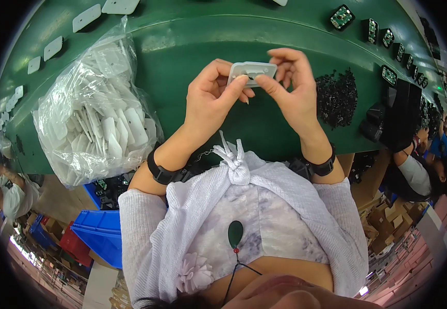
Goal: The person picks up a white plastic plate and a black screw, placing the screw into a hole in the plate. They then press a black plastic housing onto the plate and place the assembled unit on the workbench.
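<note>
Left fingers point(234, 87) pinching white plate point(253, 67), right thumb point(271, 85) against it, right fingers point(287, 54) loosely curled

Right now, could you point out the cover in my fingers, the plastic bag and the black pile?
Cover point(253, 68): head view, middle of its visible face.
Plastic bag point(62, 157): head view, clear lower-left wall.
Black pile point(338, 99): head view, around its middle.

Bench point(192, 36) is solid green. The plate point(251, 66) near the top middle is plain white, same as the stack point(112, 139) in the clear bag point(69, 172), left side. Bits point(338, 98) right of centre are black, circuit boards point(342, 17) upper right green, bin point(97, 226) lower left bright blue. Shirt point(285, 226) at bottom? White with blotchy lilac.
</note>
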`<state>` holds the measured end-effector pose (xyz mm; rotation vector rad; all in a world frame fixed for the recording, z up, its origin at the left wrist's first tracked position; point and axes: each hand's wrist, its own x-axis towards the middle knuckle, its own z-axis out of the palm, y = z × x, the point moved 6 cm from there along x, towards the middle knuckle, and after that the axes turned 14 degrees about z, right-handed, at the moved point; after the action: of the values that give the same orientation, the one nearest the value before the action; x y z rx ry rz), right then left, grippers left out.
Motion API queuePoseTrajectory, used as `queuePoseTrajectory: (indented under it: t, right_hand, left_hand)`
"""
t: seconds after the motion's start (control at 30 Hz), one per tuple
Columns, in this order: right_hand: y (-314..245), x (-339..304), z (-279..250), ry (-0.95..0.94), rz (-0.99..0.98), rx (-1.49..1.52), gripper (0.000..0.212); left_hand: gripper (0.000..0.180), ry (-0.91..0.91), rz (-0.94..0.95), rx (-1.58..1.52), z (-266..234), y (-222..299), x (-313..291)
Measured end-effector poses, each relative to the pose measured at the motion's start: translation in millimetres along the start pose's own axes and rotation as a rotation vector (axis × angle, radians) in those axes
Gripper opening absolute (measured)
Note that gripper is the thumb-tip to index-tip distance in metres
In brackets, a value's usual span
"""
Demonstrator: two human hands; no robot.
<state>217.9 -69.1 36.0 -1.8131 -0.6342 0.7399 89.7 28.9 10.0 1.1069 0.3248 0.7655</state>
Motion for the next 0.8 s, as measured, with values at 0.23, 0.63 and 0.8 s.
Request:
queuePoseTrajectory:
  t: [0.23, 0.63, 0.8]
  right_hand:
    - [17.2, 0.0, 9.7, -0.275, 0.275, 0.155, 0.019]
    - [-19.5, 59.0, -75.8, 0.251, -0.145, -0.413, 0.032]
    - [-26.2, 131.7, -142.2, 0.649, -0.226, -1.062, 0.041]
  left_hand:
    - [0.008, -0.083, -0.084, 0.044, 1.1, -1.9, -4.6]
    - [0.017, -0.059, -0.098, 0.519, -35.0, -13.4, 21.1]
    - [0.010, -0.372, 0.295, 1.290, -10.2, 9.4, 42.6]
